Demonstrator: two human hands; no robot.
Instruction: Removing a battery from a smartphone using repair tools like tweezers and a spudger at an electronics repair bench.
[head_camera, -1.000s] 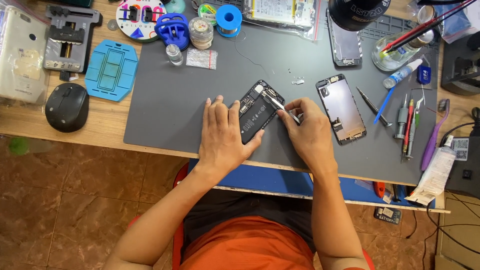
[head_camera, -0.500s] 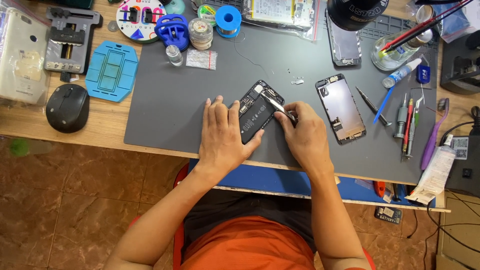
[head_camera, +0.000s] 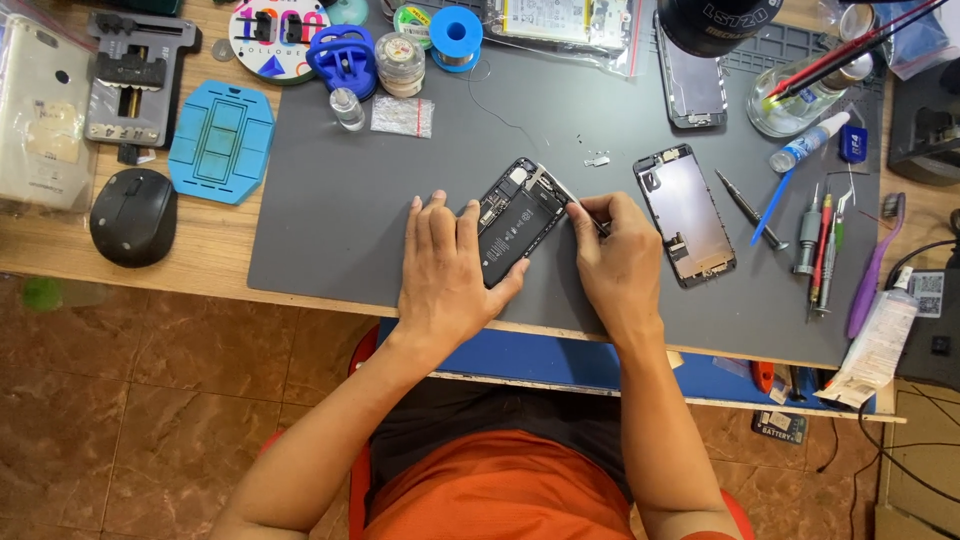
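**Opened phone: handling and grip**

The opened phone (head_camera: 520, 220) lies tilted on the grey mat (head_camera: 330, 200). The left hand (head_camera: 447, 270) rests flat, fingers spread, bracing its lower edge. The right hand (head_camera: 618, 265) pinches a thin tool (head_camera: 583, 212) at the upper corner. Judged light, rigid and fragile inside: hold by the frame edges only.

Bright, even light from above fills the scene, leaving only soft short shadows beneath the hands on the grey mat (head_camera: 330, 220), faint glare on the clear bottle (head_camera: 800, 100) at its far right corner, sharp focus throughout, and slight wide-angle bending toward the edges.
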